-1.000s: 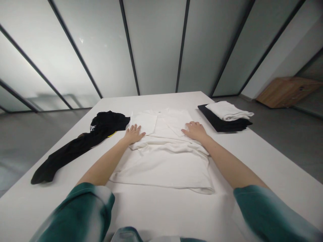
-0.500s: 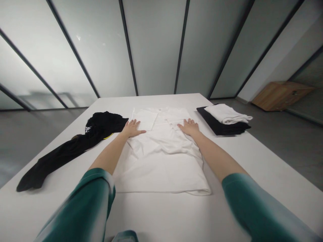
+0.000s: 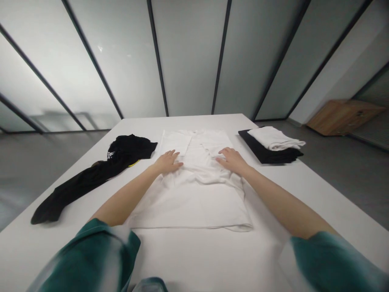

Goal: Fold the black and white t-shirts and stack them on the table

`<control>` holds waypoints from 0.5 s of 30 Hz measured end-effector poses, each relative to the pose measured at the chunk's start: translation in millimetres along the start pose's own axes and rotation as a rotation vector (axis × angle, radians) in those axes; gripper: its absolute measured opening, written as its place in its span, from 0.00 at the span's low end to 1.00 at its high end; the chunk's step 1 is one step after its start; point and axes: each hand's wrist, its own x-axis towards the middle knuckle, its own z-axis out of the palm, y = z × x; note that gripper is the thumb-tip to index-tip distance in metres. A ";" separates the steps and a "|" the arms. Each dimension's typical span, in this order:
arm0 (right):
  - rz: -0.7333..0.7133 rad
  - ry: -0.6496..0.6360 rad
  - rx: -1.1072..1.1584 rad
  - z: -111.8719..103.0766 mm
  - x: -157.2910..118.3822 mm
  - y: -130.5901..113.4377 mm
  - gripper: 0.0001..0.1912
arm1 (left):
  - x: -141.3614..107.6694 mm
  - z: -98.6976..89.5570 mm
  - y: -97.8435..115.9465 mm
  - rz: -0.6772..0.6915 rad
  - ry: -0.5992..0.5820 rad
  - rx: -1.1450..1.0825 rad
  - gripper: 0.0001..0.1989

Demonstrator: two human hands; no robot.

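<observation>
Broadly, a pale room: frosted glass wall panels [image 3: 188, 61] in dark frames well beyond the white cotton shirt [image 3: 194, 207], grey floor [image 3: 60, 170] on either side of it, and a wooden cabinet [image 3: 343, 117] far off to its right. Beneath it, a long white tabletop [image 3: 194, 259], with the shirt lying flat near the middle, collar end away from the body and hem toward the near edge.

Left of the shirt and just apart from it, a crumpled black garment [image 3: 121, 152] with a small white logo and a yellow detail, one long length trailing toward the near edge. Right of the shirt and near it, a folded white cloth [image 3: 275, 138] on top of a flat black folded pile [image 3: 267, 150].

On the shirt itself, two rectangular flaps [image 3: 174, 142], probably folded-in sleeves, toward the collar end, and a ruck of creases [image 3: 197, 176] across the middle. Both the left grip [image 3: 167, 162] and the right grip [image 3: 232, 160] on the shirt, wide open and palm down, pinching nothing, with the ruck just below and between them. Teal sleeves [image 3: 94, 255] at the near edge of the view.

Likely best handling for soft cotton: palms flat, light even pressure, creases eased outward from the centre.
</observation>
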 end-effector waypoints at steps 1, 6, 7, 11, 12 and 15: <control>0.004 -0.024 0.009 -0.6 -9.6 -1.5 0.28 | -7.2 2.4 -1.9 0.009 -0.015 0.000 0.39; 0.102 -0.242 -0.032 9.7 -34.0 -4.5 0.37 | -26.8 15.0 -15.0 -0.003 -0.011 -0.002 0.39; 0.123 -0.266 -0.040 11.5 -32.3 -4.7 0.39 | -26.5 16.4 -16.6 -0.016 -0.004 -0.005 0.40; 0.150 -0.283 -0.050 13.7 -9.2 -1.4 0.44 | -14.0 17.5 -21.0 -0.047 -0.019 -0.027 0.42; 0.139 -0.270 -0.051 14.1 -1.5 0.9 0.45 | -8.9 17.0 -22.7 -0.052 -0.031 -0.031 0.43; 0.097 -0.229 -0.037 15.9 21.6 10.4 0.43 | 9.0 13.7 -30.2 -0.084 -0.065 -0.038 0.42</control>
